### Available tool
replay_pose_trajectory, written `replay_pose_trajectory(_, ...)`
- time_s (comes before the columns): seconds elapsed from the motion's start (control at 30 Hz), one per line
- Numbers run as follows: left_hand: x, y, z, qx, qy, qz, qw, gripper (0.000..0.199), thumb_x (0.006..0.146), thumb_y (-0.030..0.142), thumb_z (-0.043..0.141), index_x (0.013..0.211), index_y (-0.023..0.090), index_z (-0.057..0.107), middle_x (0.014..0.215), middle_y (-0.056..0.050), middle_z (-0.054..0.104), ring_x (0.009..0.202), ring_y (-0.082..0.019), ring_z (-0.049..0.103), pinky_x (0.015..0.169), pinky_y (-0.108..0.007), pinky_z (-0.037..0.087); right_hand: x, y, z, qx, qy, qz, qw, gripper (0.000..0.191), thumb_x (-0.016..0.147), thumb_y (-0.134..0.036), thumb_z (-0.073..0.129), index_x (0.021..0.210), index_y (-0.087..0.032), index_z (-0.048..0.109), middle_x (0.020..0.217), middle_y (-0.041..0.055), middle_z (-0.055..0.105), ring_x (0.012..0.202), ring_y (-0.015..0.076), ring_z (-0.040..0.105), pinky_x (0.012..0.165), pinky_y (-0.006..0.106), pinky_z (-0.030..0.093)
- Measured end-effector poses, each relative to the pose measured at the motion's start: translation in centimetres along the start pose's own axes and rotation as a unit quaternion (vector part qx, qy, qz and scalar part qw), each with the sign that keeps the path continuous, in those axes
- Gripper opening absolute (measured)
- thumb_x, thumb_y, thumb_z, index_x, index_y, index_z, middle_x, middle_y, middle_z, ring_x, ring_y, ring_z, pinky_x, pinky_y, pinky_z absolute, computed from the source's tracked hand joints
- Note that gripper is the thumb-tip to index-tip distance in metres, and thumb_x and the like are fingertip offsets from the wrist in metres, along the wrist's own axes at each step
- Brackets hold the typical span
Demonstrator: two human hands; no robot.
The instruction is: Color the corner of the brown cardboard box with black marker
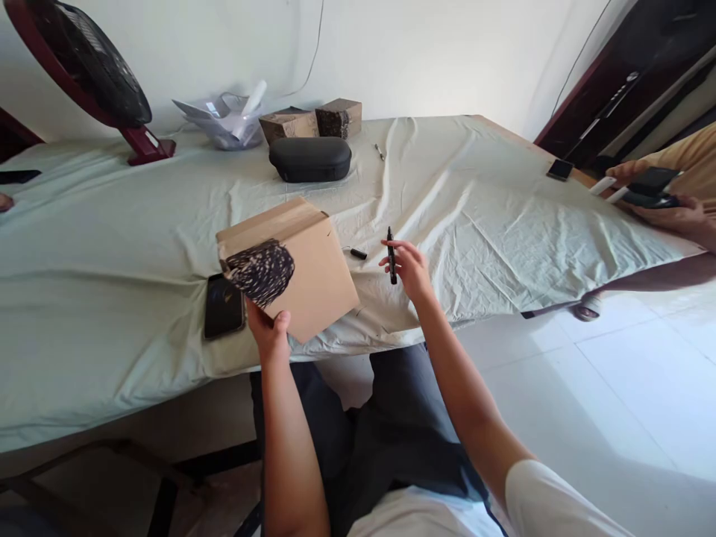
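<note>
My left hand grips the near left edge of a brown cardboard box, thumb on its face and fingers hidden behind. The box is tilted, and black scribble covers the left part of that face. To the right, apart from the box, my right hand holds a black marker upright between its fingers, tip uncapped and pointing away from me. A black marker cap lies on the cloth between box and marker. Just left of the box a dark phone lies flat, partly covered by it.
A black zip case stands behind the box, before two small scribbled cartons. A plastic basket and a red fan are at back left. Another person's hands hold a dark device at right. A pen lies farther back.
</note>
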State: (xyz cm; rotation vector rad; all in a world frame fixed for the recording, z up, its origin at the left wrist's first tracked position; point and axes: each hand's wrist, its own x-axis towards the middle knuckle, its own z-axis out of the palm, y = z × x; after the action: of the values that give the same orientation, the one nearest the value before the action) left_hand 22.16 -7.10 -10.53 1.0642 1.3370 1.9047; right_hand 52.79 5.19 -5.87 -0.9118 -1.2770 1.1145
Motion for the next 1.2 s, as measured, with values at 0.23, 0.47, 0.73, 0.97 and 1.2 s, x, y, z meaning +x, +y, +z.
replay_pose_trajectory(0.23, 0.6, -1.9, -0.3, -0.004, 0.005, -0.052, 0.999, 0.111, 0.062, 0.087, 0.089, 0.154, 0.030, 0.066, 0.148, -0.019, 0.075, 0.148, -0.048, 0.069, 0.122, -0.064, 0.058, -0.6, 1.5, 1.1, -0.459, 0.009, -0.022, 0.888, 0.041, 0.099, -0.015, 0.055, 0.134, -0.020, 0.075, 0.135, 0.0198, 0.082, 0.120, 0.0335, 0.076, 0.101, 0.045, 0.059)
replay_pose_trajectory(0.47, 0.6, -1.0, 0.3, -0.012, 0.002, -0.070, 0.997, 0.114, 0.058, 0.089, 0.086, 0.156, 0.034, 0.067, 0.145, -0.016, 0.078, 0.139, -0.045, 0.074, 0.119, -0.062, 0.059, -1.4, 0.9, 2.1, -0.576, -0.021, 0.006, 0.817, 0.046, 0.104, -0.014, 0.058, 0.139, -0.021, 0.086, 0.134, 0.0196, 0.076, 0.131, 0.0368, 0.067, 0.089, 0.043, 0.059)
replay_pose_trajectory(0.73, 0.4, -1.1, 0.5, -0.009, -0.014, -0.068, 0.998, 0.121, 0.054, 0.093, 0.089, 0.158, 0.034, 0.067, 0.149, -0.017, 0.077, 0.146, -0.045, 0.073, 0.122, -0.062, 0.061, -0.9, 0.9, 2.5, -0.597, -0.046, 0.001, 0.801, 0.051, 0.108, -0.012, 0.053, 0.147, -0.019, 0.086, 0.138, 0.0189, 0.076, 0.127, 0.0348, 0.071, 0.095, 0.044, 0.059)
replay_pose_trajectory(0.97, 0.0, -1.7, 0.1, -0.018, -0.029, -0.065, 0.997, 0.110, 0.066, 0.085, 0.093, 0.158, 0.033, 0.067, 0.151, -0.016, 0.077, 0.150, -0.043, 0.071, 0.129, -0.059, 0.056, -0.5, 1.6, 2.3, -0.606, -0.058, -0.013, 0.793, 0.051, 0.111, -0.013, 0.052, 0.148, -0.021, 0.085, 0.136, 0.0185, 0.075, 0.126, 0.0348, 0.071, 0.111, 0.048, 0.053)
replay_pose_trajectory(1.2, 0.5, -1.5, 0.4, -0.020, -0.034, -0.061, 0.997, 0.120, 0.060, 0.087, 0.095, 0.161, 0.030, 0.066, 0.150, -0.019, 0.076, 0.149, -0.044, 0.072, 0.128, -0.057, 0.057, -0.4, 2.3, 2.1, -0.590, -0.047, -0.025, 0.806, 0.050, 0.109, -0.014, 0.053, 0.145, -0.019, 0.086, 0.134, 0.0203, 0.074, 0.125, 0.0383, 0.065, 0.110, 0.052, 0.053)
